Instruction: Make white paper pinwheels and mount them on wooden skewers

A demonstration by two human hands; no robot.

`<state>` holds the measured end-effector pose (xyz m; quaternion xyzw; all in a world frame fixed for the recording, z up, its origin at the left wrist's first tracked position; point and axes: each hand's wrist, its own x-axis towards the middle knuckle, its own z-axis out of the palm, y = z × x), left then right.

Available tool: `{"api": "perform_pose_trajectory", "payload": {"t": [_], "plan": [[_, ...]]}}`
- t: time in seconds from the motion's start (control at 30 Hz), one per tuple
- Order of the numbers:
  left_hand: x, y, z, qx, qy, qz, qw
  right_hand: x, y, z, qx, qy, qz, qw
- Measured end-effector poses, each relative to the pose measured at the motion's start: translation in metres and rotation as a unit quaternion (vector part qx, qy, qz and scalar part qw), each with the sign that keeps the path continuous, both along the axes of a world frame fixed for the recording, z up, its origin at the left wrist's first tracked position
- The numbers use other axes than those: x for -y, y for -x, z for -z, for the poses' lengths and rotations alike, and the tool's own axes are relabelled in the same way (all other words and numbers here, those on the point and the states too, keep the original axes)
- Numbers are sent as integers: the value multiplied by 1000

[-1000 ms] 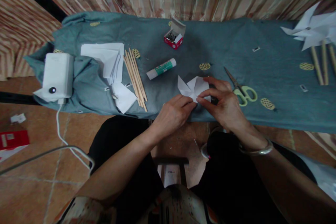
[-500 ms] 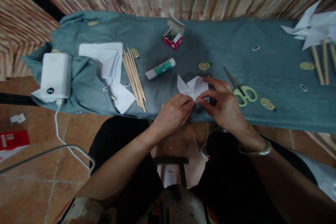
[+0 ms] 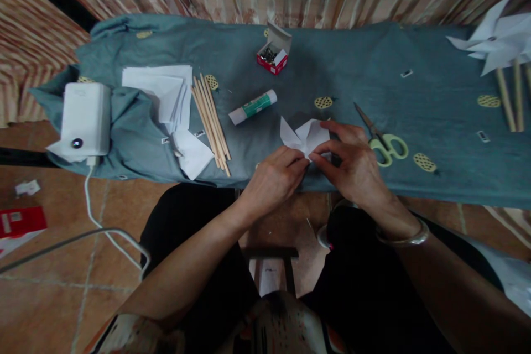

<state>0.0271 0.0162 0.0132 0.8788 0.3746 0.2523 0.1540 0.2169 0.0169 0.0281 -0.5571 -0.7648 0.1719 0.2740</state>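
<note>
A white paper pinwheel (image 3: 313,135), partly folded, is held between my hands near the cloth's front edge. My left hand (image 3: 276,176) pinches its lower left part, the fingertips close to the middle. On the other side my right hand (image 3: 350,163) grips it, with thumb and index finger at the centre and another finger on the right edge. My fingers hide the lower part of the paper. To the right lie scissors (image 3: 388,146) with pale green handles, blades pointing away. A glue stick (image 3: 254,107) with a green label rests beyond my left hand.
An open red box (image 3: 272,61) of small metal pieces stands at the back. Wooden sticks (image 3: 211,124) and white paper sheets (image 3: 178,80) lie left, beside a white power bank (image 3: 86,119) with a cable. Finished pinwheels (image 3: 495,38) on sticks lie far right on the blue-green cloth (image 3: 365,61).
The view has shifted very slightly. Both hands keep the same hold on the paper, and nothing else has visibly moved.
</note>
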Motion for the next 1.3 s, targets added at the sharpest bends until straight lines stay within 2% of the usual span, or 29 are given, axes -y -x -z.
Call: {"api": "perform_pose_trajectory", "payload": {"t": [0.5,0.7,0.87,1.3], "plan": [[0,0,-2,-5,21,3,1000,0,0,3,4,-9,-4,1000],[0,0,-1,-3,24,5,1000,0,-1,10,11,-61,-7,998],[0,-1,-2,-4,25,5,1000,-1,-1,11,16,-74,-12,997],[0,0,-4,-20,31,6,999,1,1,7,18,-54,-16,998]]}}
